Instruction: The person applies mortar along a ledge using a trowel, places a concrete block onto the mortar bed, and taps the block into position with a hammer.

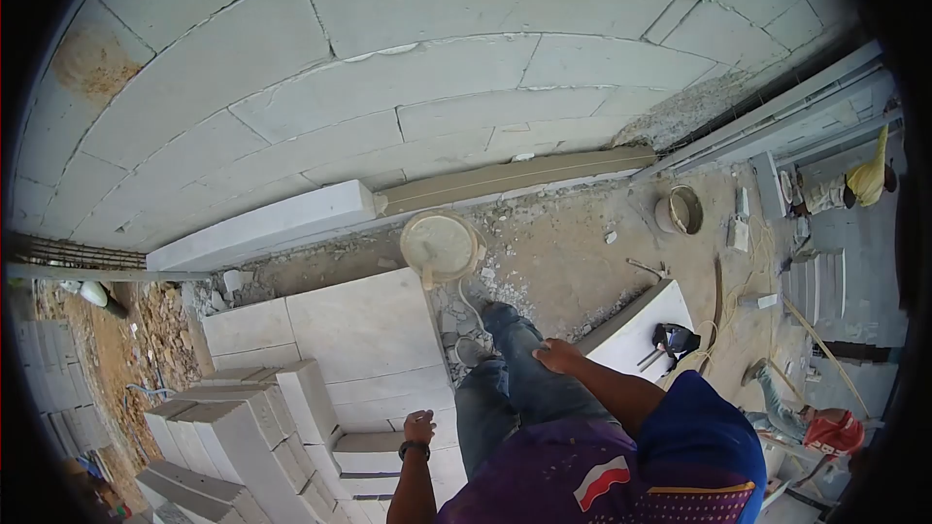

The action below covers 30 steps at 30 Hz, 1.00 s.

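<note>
My left hand (419,427), with a dark band at the wrist, hangs over the pale blocks left of my legs. Its fingers are loosely curled, a little apart, and nothing shows in them. Across my body, my right hand (557,357) is closed against the thigh of my blue jeans (515,335) and seems to grip the cloth. Ahead of my feet stands a round bucket (440,246) of greyish mix. Past it, a long white block (272,225) lies at the foot of the wall, beside a strip of wet-looking mortar (515,178).
A pale block wall (417,0) curves across the front. Stacked blocks (228,427) stand at left. Right of my legs, a white block (641,325) carries a dark tool (677,339). Another bucket (680,211), rubble and cords lie beyond. Two people work at far right, one in a red cap (847,433).
</note>
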Tool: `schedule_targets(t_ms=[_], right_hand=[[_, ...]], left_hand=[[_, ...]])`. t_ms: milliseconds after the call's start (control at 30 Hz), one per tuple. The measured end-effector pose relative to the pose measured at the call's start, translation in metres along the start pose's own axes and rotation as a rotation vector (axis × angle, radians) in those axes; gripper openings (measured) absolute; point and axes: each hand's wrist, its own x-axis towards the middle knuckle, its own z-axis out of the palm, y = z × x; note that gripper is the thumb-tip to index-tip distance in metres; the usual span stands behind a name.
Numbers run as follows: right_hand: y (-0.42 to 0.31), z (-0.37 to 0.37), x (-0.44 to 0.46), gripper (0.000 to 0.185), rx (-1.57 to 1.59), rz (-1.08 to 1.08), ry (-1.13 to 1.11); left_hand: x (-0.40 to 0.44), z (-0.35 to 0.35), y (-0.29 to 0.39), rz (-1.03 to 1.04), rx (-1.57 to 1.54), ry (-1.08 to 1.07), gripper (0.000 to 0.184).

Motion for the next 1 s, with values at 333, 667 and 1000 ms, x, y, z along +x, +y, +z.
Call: schedule_targets(t_ms=[333,667,1000], right_hand=[[0.091,0.024,-0.039,0.065,0.350,0.230,0.186],[0.193,0.020,-0.063,0.057,0.614,0.377,0.329],[0.359,-0.008,0.095,0.048,0.818,0.459,0.262]], left_hand=[[0.006,0.015,0.112,0.152,0.277,-0.063,0.044],[0.009,0.150,0.264,0.343,0.544,-0.152,0.045],[0.020,0.320,0.205,0.167,0.646,-0.201,0.042]])
